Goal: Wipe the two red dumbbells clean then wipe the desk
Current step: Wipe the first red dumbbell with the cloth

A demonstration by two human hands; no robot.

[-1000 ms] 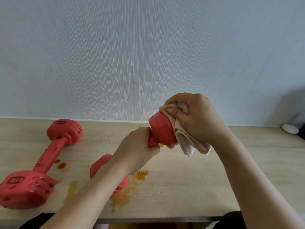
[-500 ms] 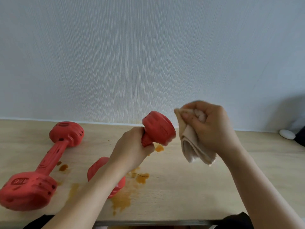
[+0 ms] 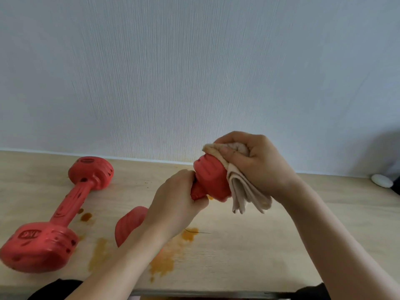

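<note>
Big pale wood desk (image 3: pixel 281 245), nowhere near wiped: orange-brown spill (image 3: pixel 162 263) smeared near the front edge, smaller drips (image 3: pixel 86 217) beside the left dumbbell. Lying dumbbell (image 3: pixel 54 215) flat on the desk at left, dark specks all over both heads and the handle, so probably not cleaned yet. Held dumbbell (image 3: pixel 211 182) tilted up off the desk in the middle, upper head raised, lower head (image 3: pixel 129 224) down low behind the wrist. Left hand (image 3: pixel 175 204) wrapped tight round its handle. Right hand (image 3: pixel 257 165) bunched round a folded beige cloth (image 3: pixel 242 191), and here's the change: half a second ago cloth and head sat apart with a clear gap, now cloth pressed right back against the far side of that upper head, same as a second ago. Reads like rub, lift off, rub again, so mid-scrub on dumbbell one, top head only. Lots left: the other head, the handle, the whole second dumbbell, then the desk. Small white round thing (image 3: pixel 382 180) at the far right, well out of the way.
</note>
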